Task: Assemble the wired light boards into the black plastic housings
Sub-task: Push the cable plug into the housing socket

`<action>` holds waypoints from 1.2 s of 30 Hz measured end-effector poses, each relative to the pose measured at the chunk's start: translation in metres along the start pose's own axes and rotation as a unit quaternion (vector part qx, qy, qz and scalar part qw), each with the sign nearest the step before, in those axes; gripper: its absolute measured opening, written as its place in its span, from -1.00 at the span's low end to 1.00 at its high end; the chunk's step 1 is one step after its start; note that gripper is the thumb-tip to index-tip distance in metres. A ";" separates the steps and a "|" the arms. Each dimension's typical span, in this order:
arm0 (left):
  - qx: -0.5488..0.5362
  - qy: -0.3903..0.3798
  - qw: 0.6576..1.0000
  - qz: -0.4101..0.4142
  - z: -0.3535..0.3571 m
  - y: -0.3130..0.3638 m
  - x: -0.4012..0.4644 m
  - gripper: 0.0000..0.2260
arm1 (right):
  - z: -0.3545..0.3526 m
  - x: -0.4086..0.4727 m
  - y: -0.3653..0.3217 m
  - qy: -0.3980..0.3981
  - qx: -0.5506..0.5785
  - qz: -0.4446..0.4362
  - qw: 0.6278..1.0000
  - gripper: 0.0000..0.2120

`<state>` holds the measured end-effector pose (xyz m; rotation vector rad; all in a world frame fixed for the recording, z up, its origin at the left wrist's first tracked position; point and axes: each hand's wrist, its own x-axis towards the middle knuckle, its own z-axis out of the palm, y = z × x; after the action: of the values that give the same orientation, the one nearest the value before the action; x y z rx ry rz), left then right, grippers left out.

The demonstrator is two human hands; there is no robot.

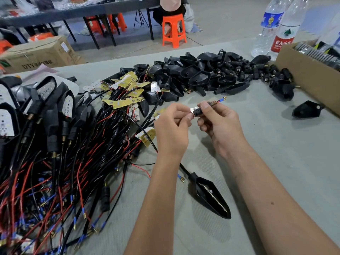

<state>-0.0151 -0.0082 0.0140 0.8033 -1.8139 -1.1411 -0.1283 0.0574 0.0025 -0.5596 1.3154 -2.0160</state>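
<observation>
black stem [199,110] pinched between both hands' fingers [204,107]

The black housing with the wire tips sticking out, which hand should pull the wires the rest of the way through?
Probably the left hand. The right hand already grips the black housing, and its fingers sit right behind the wire tips, so it cannot easily let go.

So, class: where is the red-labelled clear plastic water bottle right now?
In the head view, the red-labelled clear plastic water bottle stands far right, between the blue-labelled bottle and the cardboard box.
</observation>
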 end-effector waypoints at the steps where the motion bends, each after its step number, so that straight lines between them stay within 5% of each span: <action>1: -0.006 0.002 1.000 -0.028 -0.001 0.000 0.000 -0.93 | 0.000 0.000 0.001 0.005 -0.001 -0.006 1.000 -0.87; 7: -0.078 -0.080 0.982 -0.150 -0.011 -0.005 0.002 -0.92 | -0.004 0.006 0.002 0.052 0.011 -0.036 0.998 -0.87; 18: -0.080 -0.073 0.989 -0.104 -0.009 -0.006 0.004 -0.85 | -0.009 0.006 -0.004 0.003 -0.041 0.015 0.999 -0.71; 22: -0.061 -0.096 0.986 -0.122 -0.008 -0.007 0.004 -0.86 | -0.007 0.005 -0.006 0.042 -0.018 0.011 0.999 -0.56; 29: -0.052 -0.140 0.979 -0.140 -0.011 -0.007 0.003 -0.83 | -0.014 0.010 -0.009 0.159 0.008 -0.043 0.986 -0.70; 36: -0.091 -0.219 0.951 -0.196 -0.014 -0.009 0.002 -0.78 | -0.021 0.010 -0.014 0.170 -0.014 -0.084 0.982 -0.76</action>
<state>-0.0025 -0.0185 0.0100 0.8732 -1.9074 -1.8377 -0.1534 0.0670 0.0065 -0.3584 1.5419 -2.3114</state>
